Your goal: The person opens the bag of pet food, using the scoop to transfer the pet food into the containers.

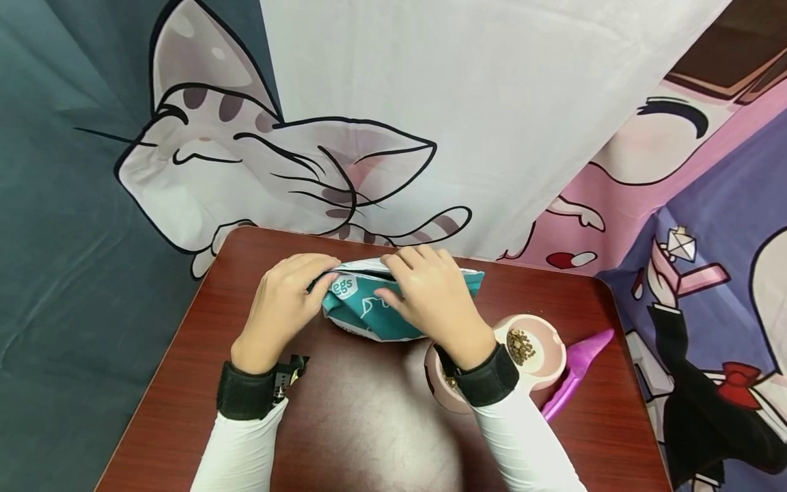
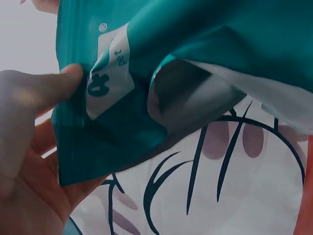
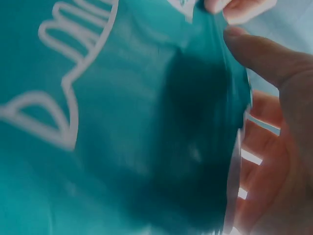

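Note:
A teal pouch bag (image 1: 369, 311) with white line drawings stands near the far edge of the table, its mouth gaping in a dark slit. My left hand (image 1: 279, 301) pinches the top left corner, thumb in front and fingers behind. Along the top edge further right, my right hand (image 1: 439, 297) grips the bag, with its thumb on the front face and fingers over the back. In the left wrist view the pale inner lining (image 2: 200, 93) shows through the open mouth. The right wrist view has the teal front (image 3: 122, 122) filling most of the frame beside my thumb.
A pink double bowl (image 1: 556, 355) with brown kibble (image 1: 519, 346) stands partly under my right wrist. Just right of it lies a purple scoop (image 1: 578, 369). A cartoon-printed cloth (image 1: 492, 102) hangs behind the reddish-brown table (image 1: 184, 396).

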Demonstrator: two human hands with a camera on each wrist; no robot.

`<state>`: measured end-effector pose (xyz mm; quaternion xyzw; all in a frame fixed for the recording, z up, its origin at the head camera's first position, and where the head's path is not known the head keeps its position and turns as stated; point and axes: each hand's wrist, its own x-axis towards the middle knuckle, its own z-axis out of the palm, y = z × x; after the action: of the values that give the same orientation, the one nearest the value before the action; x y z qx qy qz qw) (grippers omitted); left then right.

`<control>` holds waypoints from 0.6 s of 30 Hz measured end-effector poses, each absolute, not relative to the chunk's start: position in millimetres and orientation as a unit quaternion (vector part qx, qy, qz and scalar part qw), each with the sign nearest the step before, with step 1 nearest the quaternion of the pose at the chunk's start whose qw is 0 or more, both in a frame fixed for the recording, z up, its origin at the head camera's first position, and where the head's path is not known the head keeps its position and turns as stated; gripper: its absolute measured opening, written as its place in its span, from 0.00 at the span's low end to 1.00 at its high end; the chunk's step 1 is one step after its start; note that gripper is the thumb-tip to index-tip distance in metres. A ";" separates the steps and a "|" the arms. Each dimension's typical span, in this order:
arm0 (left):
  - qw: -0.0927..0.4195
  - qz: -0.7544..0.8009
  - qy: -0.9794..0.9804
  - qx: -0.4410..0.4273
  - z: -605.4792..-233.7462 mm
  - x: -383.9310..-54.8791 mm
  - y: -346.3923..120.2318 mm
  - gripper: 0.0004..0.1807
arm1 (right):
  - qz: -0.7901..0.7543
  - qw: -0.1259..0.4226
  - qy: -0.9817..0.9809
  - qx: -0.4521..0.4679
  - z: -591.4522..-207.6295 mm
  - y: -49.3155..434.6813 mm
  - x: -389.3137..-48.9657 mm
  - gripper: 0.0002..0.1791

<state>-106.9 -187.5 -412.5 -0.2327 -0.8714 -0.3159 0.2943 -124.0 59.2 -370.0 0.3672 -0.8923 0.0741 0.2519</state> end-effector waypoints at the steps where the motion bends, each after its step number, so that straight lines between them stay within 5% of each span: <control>1: 0.296 -0.320 -0.869 -0.236 -412.8 -107.7 -187.2 0.11 | 0.074 0.255 -0.889 0.374 -370.9 55.5 -124.5 0.23; 10: 0.323 -0.324 -0.856 -0.240 -416.7 -111.3 -186.7 0.06 | 0.080 0.308 -0.866 0.386 -383.7 26.1 -132.8 0.09; 18: 0.272 -0.332 -0.869 -0.247 -413.4 -110.3 -184.7 0.14 | 0.097 0.340 -0.852 0.386 -388.0 21.3 -137.7 0.10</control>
<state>-110.3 -184.7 -413.4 -0.2465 -0.8689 -0.3322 0.2716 -137.7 21.3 -388.0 0.3859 -0.8520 0.0970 0.3402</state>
